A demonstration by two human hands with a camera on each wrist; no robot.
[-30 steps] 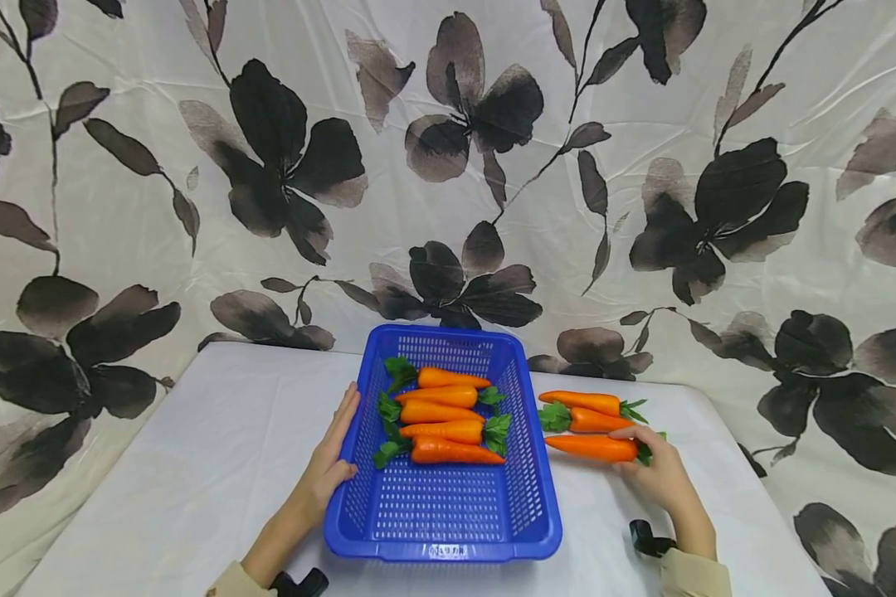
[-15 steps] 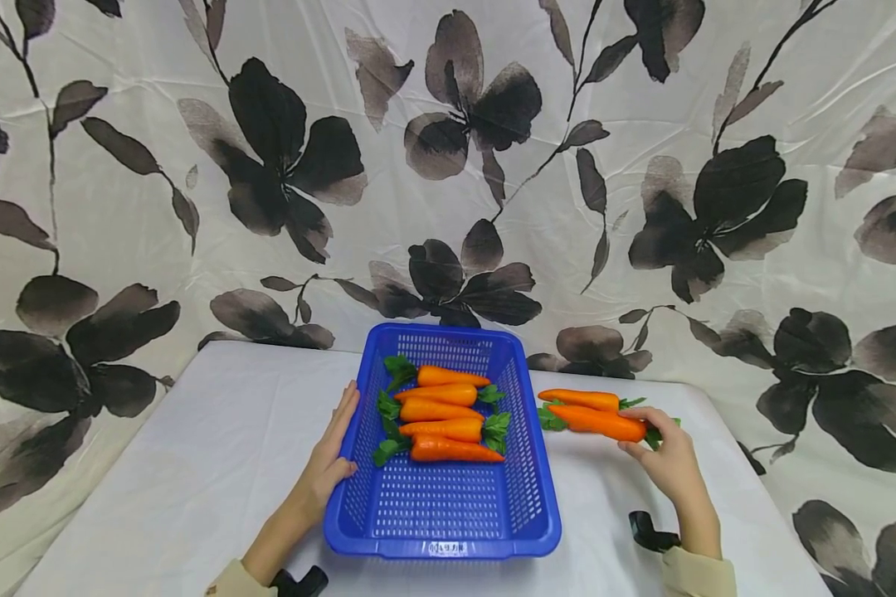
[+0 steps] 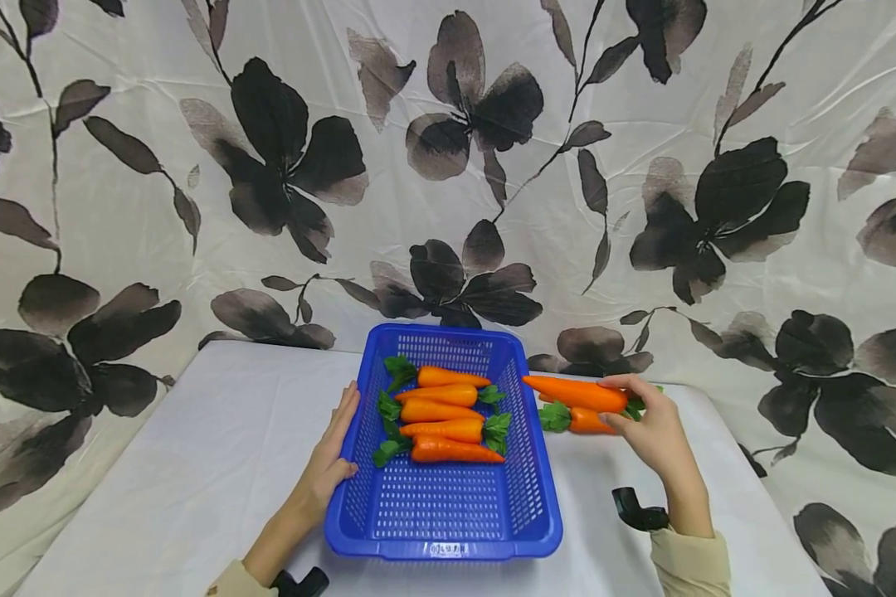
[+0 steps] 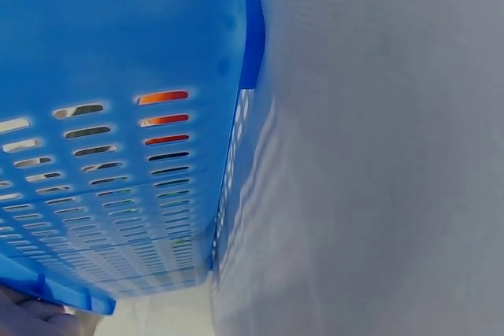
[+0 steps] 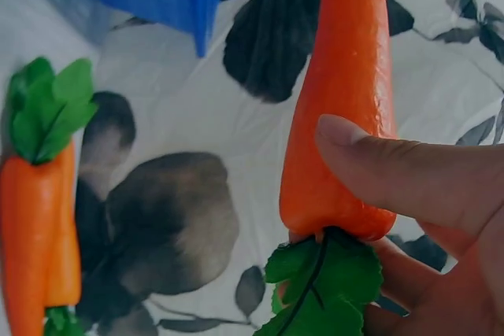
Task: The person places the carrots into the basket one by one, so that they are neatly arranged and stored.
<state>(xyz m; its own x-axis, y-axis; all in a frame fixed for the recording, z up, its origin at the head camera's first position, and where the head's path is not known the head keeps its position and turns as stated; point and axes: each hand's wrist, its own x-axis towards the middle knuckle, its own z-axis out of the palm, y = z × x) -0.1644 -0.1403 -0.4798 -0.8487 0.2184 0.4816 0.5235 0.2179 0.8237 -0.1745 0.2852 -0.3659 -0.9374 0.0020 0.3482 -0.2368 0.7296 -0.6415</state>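
Note:
My right hand (image 3: 655,427) pinches an orange carrot (image 3: 571,393) by its thick, leafy end. It holds the carrot above the table, with the narrow tip near the right rim of a blue plastic basket (image 3: 448,549). In the right wrist view, the thumb (image 5: 370,159) presses across the carrot's body above its green leaves (image 5: 323,289). My left hand (image 3: 324,468) rests along the basket's left side, fingers straight. Several carrots (image 3: 448,410) lie across the far half of the basket. Below the raised carrot, another carrot (image 3: 590,421) lies on the table, partly covered by the right hand.
The basket stands on a white-covered table (image 3: 194,464). A floral cloth (image 3: 448,166) hangs behind it. The right wrist view shows two carrots (image 5: 31,226) lying side by side at left. Black wrist cameras (image 3: 638,510) sit on both wrists.
My right hand has lifted the nearest carrot off the table and carried it up and toward the basket's right rim. The left hand and basket have stayed in place.

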